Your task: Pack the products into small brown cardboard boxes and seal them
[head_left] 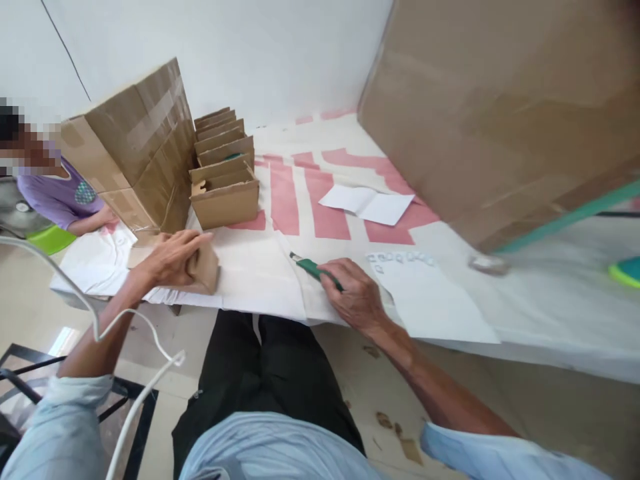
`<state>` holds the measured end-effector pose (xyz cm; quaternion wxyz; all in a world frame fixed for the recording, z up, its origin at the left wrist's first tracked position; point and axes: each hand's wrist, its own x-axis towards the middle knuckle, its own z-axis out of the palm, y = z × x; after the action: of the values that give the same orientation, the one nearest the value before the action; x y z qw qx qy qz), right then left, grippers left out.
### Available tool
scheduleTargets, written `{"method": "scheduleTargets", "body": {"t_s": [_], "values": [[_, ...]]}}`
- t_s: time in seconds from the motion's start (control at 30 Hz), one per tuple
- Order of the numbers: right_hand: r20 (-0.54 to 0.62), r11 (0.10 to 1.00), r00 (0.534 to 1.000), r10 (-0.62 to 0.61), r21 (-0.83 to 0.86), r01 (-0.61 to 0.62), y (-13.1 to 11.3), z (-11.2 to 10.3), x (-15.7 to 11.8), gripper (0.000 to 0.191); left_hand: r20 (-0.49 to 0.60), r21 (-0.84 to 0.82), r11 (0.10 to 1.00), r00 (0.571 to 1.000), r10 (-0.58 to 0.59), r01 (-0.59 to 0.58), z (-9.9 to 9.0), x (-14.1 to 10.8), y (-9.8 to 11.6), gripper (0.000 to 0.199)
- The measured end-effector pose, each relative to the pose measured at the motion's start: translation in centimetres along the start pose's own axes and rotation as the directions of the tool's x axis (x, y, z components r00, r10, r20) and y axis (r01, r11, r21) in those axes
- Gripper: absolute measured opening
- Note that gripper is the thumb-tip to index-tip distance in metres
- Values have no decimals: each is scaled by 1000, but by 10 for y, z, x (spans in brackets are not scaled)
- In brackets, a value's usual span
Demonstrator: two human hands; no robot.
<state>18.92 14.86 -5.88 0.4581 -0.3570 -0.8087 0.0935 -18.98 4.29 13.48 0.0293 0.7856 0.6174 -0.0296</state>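
Note:
My left hand (176,259) lies over a small closed cardboard box (209,270) at the table's front edge, its fingers curved across the top. In my right hand (353,290) is a green utility knife (313,268), its tip pointing up and left above the table cloth. Right of that hand lies a white sheet (440,307) with small pieces in rows near its top. Beyond the knife a folded white paper (367,202) rests on the cloth.
Open cardboard boxes (227,205) stand in a row behind my left hand, beside a tall carton wall (145,143). A large carton (500,113) fills the upper right. A person in purple (60,200) sits at left. A white cable (95,320) crosses my left arm.

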Motion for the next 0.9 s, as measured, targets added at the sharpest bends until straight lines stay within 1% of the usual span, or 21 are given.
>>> {"method": "scheduleTargets", "body": {"t_s": [0.1, 0.17, 0.2, 0.27, 0.3, 0.33, 0.37, 0.4, 0.43, 0.47, 0.5, 0.53, 0.57, 0.6, 0.63, 0.67, 0.7, 0.73, 0.8, 0.9], "values": [[-8, 999, 1000, -3, 51, 3, -11, -1, 6, 21, -89, -121, 982, 987, 137, -147, 21, 39, 47, 110], [3, 997, 1000, 20, 76, -20, -17, -3, 9, 21, -150, -186, 960, 972, 183, -210, 32, 57, 68, 108], [14, 995, 999, 36, 88, -37, -19, -5, 10, 22, -180, -226, 946, 965, 193, -231, 36, 61, 74, 107], [29, 991, 997, 70, 116, -73, -24, -9, 11, 23, -260, -301, 924, 952, 159, -237, 37, 58, 75, 101], [33, 987, 996, 87, 133, -91, -26, -11, 11, 23, -315, -331, 919, 943, 107, -215, 37, 50, 69, 96], [35, 982, 994, 108, 150, -112, -28, -13, 12, 24, -381, -357, 917, 924, 32, -179, 35, 40, 60, 91], [38, 976, 990, 133, 170, -137, -31, -14, 12, 25, -456, -380, 917, 887, -72, -121, 35, 27, 47, 85], [45, 967, 986, 162, 194, -167, -34, -13, 13, 27, -524, -408, 911, 834, -175, -65, 35, 14, 32, 81], [57, 955, 980, 192, 219, -200, -38, -12, 13, 28, -583, -455, 890, 764, -276, -26, 37, 2, 17, 78], [73, 941, 973, 220, 247, -232, -42, -10, 15, 31, -604, -526, 850, 694, -391, 22, 42, -10, 2, 75], [94, 926, 966, 242, 276, -259, -47, -7, 16, 33, -585, -622, 780, 621, -522, 70, 49, -19, -11, 73], [116, 911, 960, 255, 304, -279, -52, -3, 18, 35, -523, -733, 674, 559, -643, 90, 58, -25, -22, 71], [139, 898, 956, 259, 330, -291, -57, 2, 20, 38, -435, -834, 547, 521, -734, 75, 69, -28, -30, 70], [160, 887, 953, 258, 353, -299, -63, 7, 22, 41, -341, -906, 422, 515, -787, 44, 81, -29, -35, 74], [179, 877, 951, 253, 373, -303, -68, 12, 24, 44, -261, -950, 312, 524, -811, 10, 93, -29, -36, 78], [197, 869, 949, 246, 388, -306, -72, 16, 25, 46, -204, -973, 230, 540, -817, -19, 105, -26, -35, 83], [214, 864, 947, 240, 398, -309, -76, 20, 25, 48, -175, -982, 187, 555, -813, -37, 115, -24, -32, 87], [230, 859, 944, 235, 405, -313, -79, 24, 25, 50, -167, -984, 168, 564, -809, -50, 125, -21, -28, 88], [256, 853, 939, 230, 411, -321, -83, 29, 22, 51, -179, -983, 161, 586, -790, -83, 138, -15, -19, 86], [284, 846, 930, 234, 413, -339, -84, 33, 16, 53, -224, -974, 167, 632, -741, -150, 147, -10, -9, 81]]}}
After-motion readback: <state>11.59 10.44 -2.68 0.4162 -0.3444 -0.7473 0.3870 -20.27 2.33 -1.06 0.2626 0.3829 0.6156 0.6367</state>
